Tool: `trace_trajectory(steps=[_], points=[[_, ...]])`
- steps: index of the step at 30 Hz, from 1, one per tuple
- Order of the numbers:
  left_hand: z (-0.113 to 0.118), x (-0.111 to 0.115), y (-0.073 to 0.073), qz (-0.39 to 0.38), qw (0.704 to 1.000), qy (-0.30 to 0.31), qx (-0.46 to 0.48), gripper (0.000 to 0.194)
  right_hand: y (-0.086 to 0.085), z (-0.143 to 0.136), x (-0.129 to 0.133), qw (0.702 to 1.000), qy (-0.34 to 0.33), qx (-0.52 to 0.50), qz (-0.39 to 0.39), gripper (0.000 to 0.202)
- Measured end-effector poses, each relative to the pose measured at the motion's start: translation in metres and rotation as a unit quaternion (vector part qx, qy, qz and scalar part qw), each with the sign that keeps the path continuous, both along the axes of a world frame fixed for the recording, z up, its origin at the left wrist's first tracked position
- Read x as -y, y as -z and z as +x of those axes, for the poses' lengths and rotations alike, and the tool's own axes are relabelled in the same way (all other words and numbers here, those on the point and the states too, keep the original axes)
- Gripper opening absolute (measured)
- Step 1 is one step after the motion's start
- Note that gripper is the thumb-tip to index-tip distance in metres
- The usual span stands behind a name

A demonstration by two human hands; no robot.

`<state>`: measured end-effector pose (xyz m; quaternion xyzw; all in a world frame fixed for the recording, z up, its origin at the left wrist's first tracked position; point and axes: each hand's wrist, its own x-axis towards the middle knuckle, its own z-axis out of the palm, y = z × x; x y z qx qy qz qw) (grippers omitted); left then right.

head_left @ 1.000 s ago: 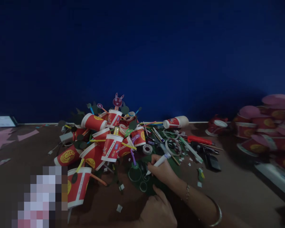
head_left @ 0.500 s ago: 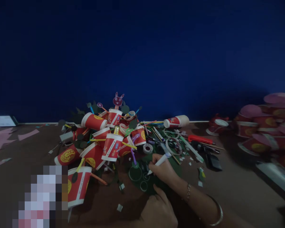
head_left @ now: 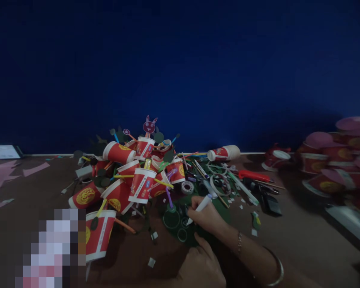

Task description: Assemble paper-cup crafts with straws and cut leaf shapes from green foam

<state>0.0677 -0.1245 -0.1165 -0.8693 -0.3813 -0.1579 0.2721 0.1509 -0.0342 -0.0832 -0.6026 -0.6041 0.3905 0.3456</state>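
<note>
In the head view, my right hand (head_left: pixel 208 216), with a bracelet and bangle on its arm, grips a white marker (head_left: pixel 203 203). The marker's tip points down at a dark green sheet (head_left: pixel 175 231) with several white-outlined circles. A purple straw (head_left: pixel 168 198) lies at the sheet's upper edge. My left hand (head_left: pixel 200 264) rests at the sheet's near edge, its index finger stretched out onto the sheet and the other fingers curled or hidden. Left of the sheet, red paper cups (head_left: pixel 142 186) lie in a heap.
A tape roll (head_left: pixel 187 187), a red cutter (head_left: pixel 255 175) and a black tool (head_left: pixel 270 204) lie beyond and to the right. More cups (head_left: pixel 312 163) with pink discs are at the far right. Pink paper (head_left: pixel 1 174) and a lit screen (head_left: pixel 4 152) are at the left.
The marker tip has shifted slightly right and down over the small circle, along with my right hand. A small white mark now shows inside that circle. My left hand has hardly moved.
</note>
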Motion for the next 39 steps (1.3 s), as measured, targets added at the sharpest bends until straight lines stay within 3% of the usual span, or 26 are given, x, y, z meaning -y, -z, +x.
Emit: trace_trajectory(steps=[13,24,29,39], points=[[-0.0078,-0.0035,-0.006,0.009,0.999,0.046,-0.02,0.031,0.0034,-0.0005,-0.0029,0.999,0.039,-0.023,0.006,0.02],[-0.0008,-0.0004,-0.008,-0.005,1.0,-0.001,-0.025,0.033,0.0027,-0.0005,-0.0017,0.999,0.02,-0.022,-0.016,0.021],[-0.0031,-0.0009,-0.0071,0.001,0.999,0.029,-0.039,0.033,0.0015,-0.0006,-0.0017,1.0,0.025,-0.013,0.001,0.021],[-0.0051,-0.0014,-0.008,-0.001,0.999,0.022,-0.03,0.031,0.0009,-0.0021,-0.0008,0.999,0.024,-0.039,-0.012,0.022]])
